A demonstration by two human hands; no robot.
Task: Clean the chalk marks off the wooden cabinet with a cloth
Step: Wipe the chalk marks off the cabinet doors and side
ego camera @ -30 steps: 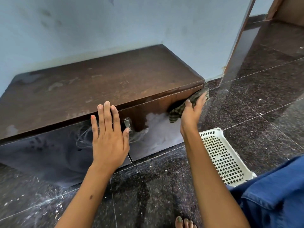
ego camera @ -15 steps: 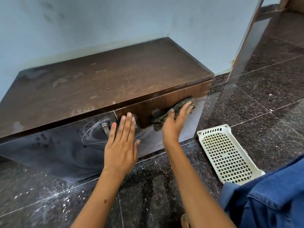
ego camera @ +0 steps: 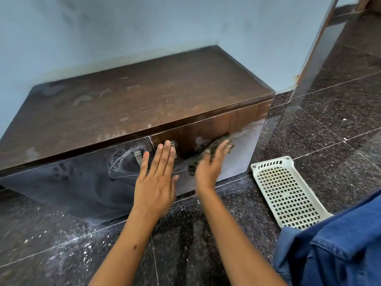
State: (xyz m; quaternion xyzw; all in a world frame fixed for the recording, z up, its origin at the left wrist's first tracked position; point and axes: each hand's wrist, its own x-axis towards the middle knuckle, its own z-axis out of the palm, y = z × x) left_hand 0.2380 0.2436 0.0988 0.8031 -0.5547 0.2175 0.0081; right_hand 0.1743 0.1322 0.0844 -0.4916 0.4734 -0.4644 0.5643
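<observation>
A low dark wooden cabinet [ego camera: 144, 100] stands against the pale blue wall. White chalk scribbles [ego camera: 121, 162] show on its glossy left door, and a chalky smear [ego camera: 247, 133] remains on the right door. My right hand [ego camera: 210, 164] presses a dark checked cloth [ego camera: 212, 149] flat against the right door with straight fingers. My left hand [ego camera: 158, 174] lies flat with straight fingers on the cabinet front where the two doors meet, covering the right metal handle [ego camera: 174, 145]. The left door's handle [ego camera: 138, 157] shows beside it.
A cream perforated plastic tray [ego camera: 286, 193] lies on the dark granite floor [ego camera: 329, 124] right of the cabinet. Chalk dust is scattered on the floor in front. Blue fabric [ego camera: 340, 248] fills the lower right corner. A wall edge [ego camera: 315, 48] rises at the right.
My right hand has drawn the cloth leftward and down across the right door from its far corner. My left hand has shifted right to the seam between the doors.
</observation>
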